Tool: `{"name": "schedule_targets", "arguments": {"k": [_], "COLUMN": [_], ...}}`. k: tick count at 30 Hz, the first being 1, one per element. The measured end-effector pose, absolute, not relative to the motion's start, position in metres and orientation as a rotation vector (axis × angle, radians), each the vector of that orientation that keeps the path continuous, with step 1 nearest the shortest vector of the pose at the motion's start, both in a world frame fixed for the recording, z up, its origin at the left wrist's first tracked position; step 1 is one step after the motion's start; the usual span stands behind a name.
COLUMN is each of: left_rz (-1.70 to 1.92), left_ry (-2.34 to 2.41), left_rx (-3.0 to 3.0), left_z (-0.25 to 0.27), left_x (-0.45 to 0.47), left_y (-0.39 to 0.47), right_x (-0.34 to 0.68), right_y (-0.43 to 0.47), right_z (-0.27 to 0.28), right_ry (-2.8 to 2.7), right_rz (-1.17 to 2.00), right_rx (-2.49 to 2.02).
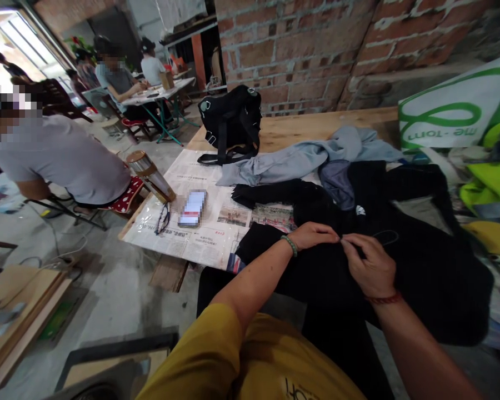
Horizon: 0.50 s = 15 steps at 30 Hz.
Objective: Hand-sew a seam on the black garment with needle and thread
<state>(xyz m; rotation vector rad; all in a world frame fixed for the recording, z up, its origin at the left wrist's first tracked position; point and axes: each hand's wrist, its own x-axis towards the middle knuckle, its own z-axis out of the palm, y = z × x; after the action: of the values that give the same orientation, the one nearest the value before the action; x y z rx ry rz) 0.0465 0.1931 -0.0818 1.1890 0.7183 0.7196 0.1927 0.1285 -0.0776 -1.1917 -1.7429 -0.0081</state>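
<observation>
A black garment point(433, 278) with a small white mark lies spread over the table edge and my lap. Above it, my left hand point(316, 235) is closed, its fingers pinched together. The fingertips of my right hand point(370, 265) meet them in a pinch of their own. Whatever is between the fingertips is too small to make out. A thin pale loop, like thread point(386, 238), shows just beyond my right hand against the black cloth. Light grey-blue cloth point(275, 165) and a darker grey piece point(337, 183) lie behind the garment.
Newspaper point(204, 244) under clear plastic covers the table's left part, with a phone point(193, 208), glasses point(163, 218), a flask point(150, 176) and a black bag point(233, 122). At right stand a white-green bag point(454, 111) and yellow-green cloth point(489, 186). People sit at left.
</observation>
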Motion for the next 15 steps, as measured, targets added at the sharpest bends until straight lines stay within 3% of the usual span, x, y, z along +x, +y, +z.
{"name": "schedule_targets", "arguments": {"k": [8, 15], "left_rz": [0.809, 0.656], "left_ry": [0.798, 0.702], "left_rx": [1.057, 1.251], "left_z": [-0.08, -0.077], "left_x": [0.046, 0.043], "left_y": [0.194, 0.193], "right_x": [0.192, 0.195], "right_y": [0.129, 0.112], "right_z": [-0.065, -0.07], "right_ry": [-1.712, -1.695], "right_rz": [-0.029, -0.078], "right_rx": [-1.304, -1.302]}}
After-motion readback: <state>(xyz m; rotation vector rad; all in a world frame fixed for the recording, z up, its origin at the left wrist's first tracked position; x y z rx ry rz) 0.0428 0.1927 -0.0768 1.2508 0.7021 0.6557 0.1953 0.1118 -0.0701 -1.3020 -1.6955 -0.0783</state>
